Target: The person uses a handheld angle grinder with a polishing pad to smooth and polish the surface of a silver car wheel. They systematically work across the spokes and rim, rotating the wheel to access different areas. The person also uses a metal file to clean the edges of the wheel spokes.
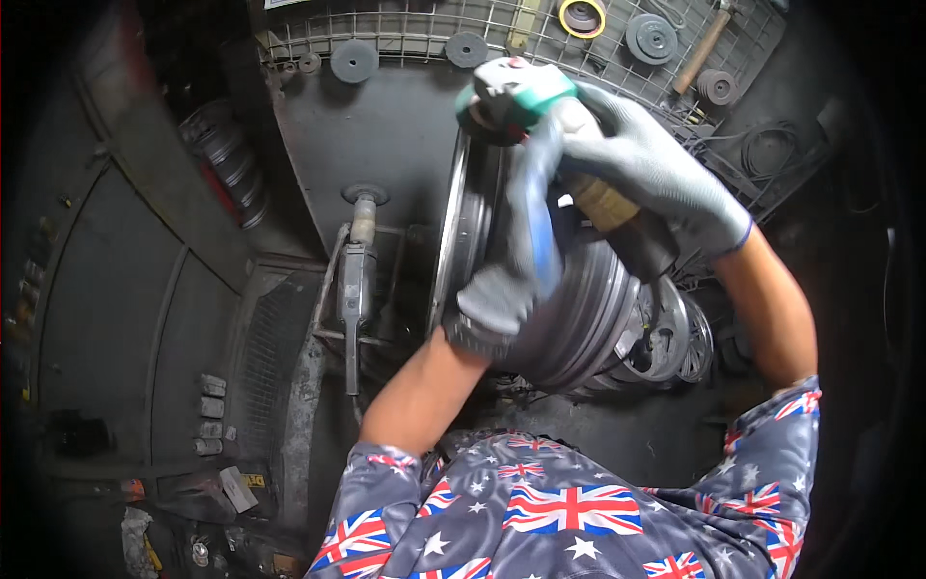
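Note:
A handheld power tool, which looks like an angle grinder (606, 203), slants across the upper middle. Its head is green and white, its body tan and black, and the head end is blurred. My right hand (661, 159), in a light grey glove, is closed round the tool near the head. In a grey and blue glove, my left hand (531, 217) reaches up to the tool's neck; motion smears its fingers, so their grip is unclear. Beneath both hands a dark wheel rim (584, 323) stands on its side with a shiny lip (451, 227) on the left, partly hidden by my left arm.
Left of the rim, a long tool with a round disc (357, 289) rests on a metal frame. A wire rack (637, 82) at the back holds abrasive discs (354, 61) and a hammer (702, 53). More wheels (666, 338) stand at right, others (224, 159) at far left.

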`<action>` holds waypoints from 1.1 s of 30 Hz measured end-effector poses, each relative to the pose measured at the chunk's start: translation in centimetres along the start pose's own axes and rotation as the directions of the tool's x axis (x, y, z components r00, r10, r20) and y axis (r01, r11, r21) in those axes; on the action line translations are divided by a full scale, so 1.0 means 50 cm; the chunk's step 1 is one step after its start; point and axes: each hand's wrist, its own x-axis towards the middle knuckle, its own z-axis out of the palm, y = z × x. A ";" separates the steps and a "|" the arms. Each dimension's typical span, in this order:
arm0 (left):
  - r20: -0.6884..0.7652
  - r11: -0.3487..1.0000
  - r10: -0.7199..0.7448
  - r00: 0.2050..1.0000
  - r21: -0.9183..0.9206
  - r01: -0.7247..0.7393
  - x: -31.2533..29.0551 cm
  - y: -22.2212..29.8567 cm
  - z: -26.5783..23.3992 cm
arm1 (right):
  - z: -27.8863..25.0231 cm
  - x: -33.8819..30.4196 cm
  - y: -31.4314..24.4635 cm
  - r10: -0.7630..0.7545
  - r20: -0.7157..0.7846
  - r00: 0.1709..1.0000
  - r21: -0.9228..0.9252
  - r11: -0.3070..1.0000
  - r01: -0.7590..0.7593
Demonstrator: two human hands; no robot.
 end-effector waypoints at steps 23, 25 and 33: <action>-0.311 0.381 0.366 0.877 0.910 0.164 -0.480 -0.194 -0.531 | 0.135 -0.385 -0.017 0.427 -0.548 0.719 0.761 0.611 0.217; -0.348 0.415 0.332 0.877 0.889 0.195 -0.473 -0.181 -0.516 | 0.131 -0.405 -0.020 0.404 -0.521 0.752 0.770 0.603 0.209; -0.453 0.343 0.419 0.787 0.881 0.325 -0.363 -0.079 -0.308 | 0.143 -0.434 -0.028 0.332 -0.531 0.780 0.761 0.592 0.266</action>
